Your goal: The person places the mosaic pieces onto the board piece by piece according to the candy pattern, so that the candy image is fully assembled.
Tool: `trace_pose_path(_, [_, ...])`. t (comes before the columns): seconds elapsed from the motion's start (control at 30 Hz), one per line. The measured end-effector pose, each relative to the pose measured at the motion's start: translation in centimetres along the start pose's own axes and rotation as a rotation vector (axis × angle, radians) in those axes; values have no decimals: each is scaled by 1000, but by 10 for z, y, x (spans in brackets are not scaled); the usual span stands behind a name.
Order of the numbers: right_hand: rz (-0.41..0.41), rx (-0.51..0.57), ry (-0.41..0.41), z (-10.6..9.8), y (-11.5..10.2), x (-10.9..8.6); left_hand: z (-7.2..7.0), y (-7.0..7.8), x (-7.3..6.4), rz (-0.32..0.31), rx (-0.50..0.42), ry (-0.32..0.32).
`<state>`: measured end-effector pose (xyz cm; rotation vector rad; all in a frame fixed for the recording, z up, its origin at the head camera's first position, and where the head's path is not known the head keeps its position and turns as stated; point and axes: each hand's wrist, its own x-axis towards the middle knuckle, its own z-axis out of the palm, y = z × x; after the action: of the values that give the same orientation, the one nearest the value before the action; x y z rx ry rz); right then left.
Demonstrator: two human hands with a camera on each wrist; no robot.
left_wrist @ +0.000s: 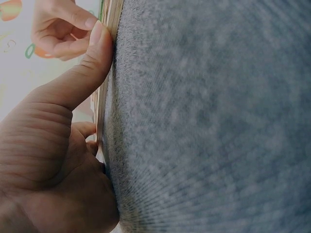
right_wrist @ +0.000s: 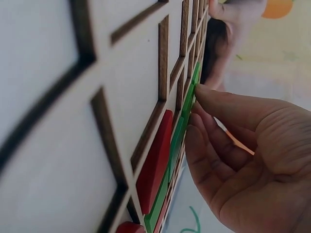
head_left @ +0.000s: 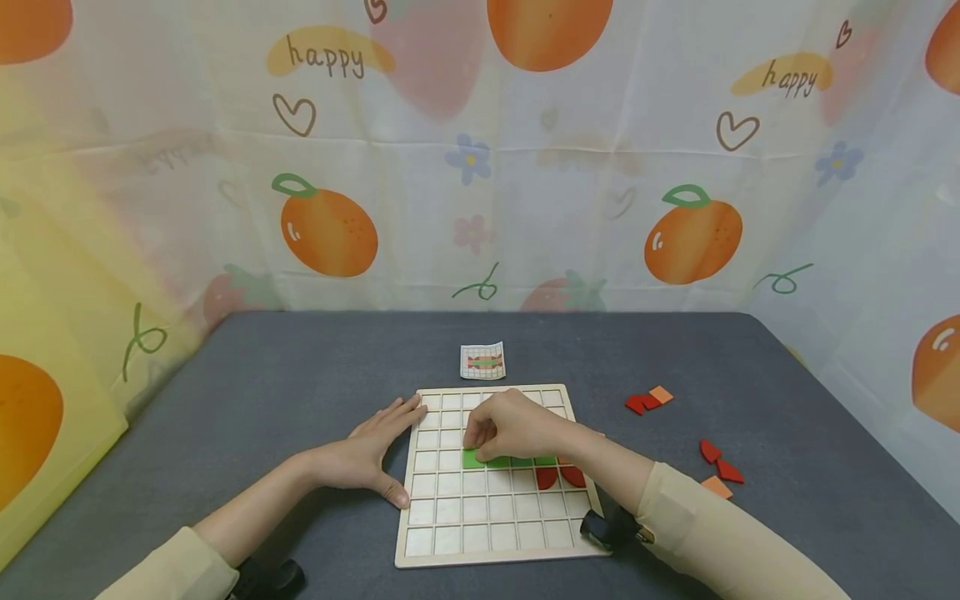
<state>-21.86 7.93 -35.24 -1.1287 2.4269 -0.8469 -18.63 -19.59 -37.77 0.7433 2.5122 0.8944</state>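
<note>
A wooden grid board lies on the dark table, with a row of green tiles across its middle cells. My right hand is over the board, thumb and curled fingertips pinched close together at the left end of that row. In the right wrist view the thumb tip meets a green tile. Red pieces sit in cells below the right end of the row, partly under my forearm. My left hand rests at the board's left edge with fingers spread, its thumb against the side.
A small pattern card lies behind the board. To the right, loose red pieces and orange tiles lie on the table, with another orange tile and red pieces farther back. A printed curtain hangs behind the table.
</note>
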Motion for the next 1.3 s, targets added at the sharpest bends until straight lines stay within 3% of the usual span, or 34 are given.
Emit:
trace_pose_path(0.7, [23,-49,108,-17,-6,-4,2,0,2,-2,1,5])
trace_pose_path(0.97, [50,-44,140,-36,6,-17,1,1,1,2,2,5])
trace_pose_path(1.3, [143,-19,183,-55,24,-36,1,-1,0,2,9,3])
